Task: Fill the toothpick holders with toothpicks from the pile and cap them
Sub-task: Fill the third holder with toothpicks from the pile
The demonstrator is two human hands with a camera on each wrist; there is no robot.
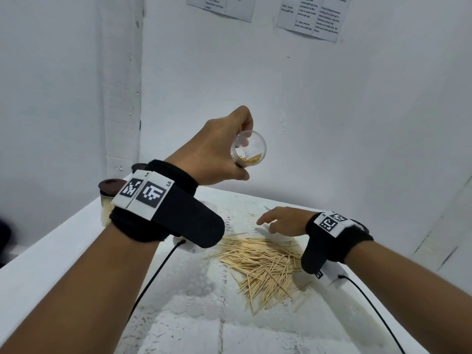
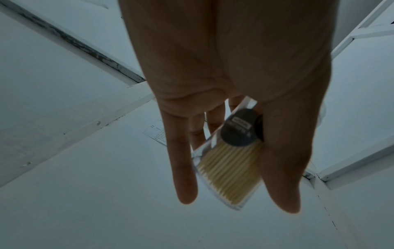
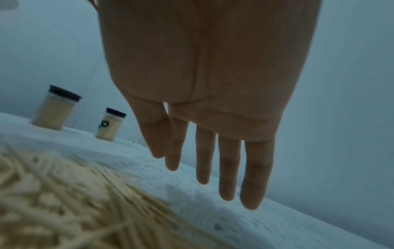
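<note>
The left hand [image 1: 217, 146] grips a clear holder [image 1: 249, 148] tilted in the air, some toothpicks inside; the right hand [image 1: 283, 221], fingers loose and empty, hovers over the pile [image 1: 265, 264] on the table [image 1: 76, 254].

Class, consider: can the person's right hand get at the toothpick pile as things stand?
Probably yes. The right hand hangs open and empty just beyond the toothpick pile on the table, with nothing between them.
</note>
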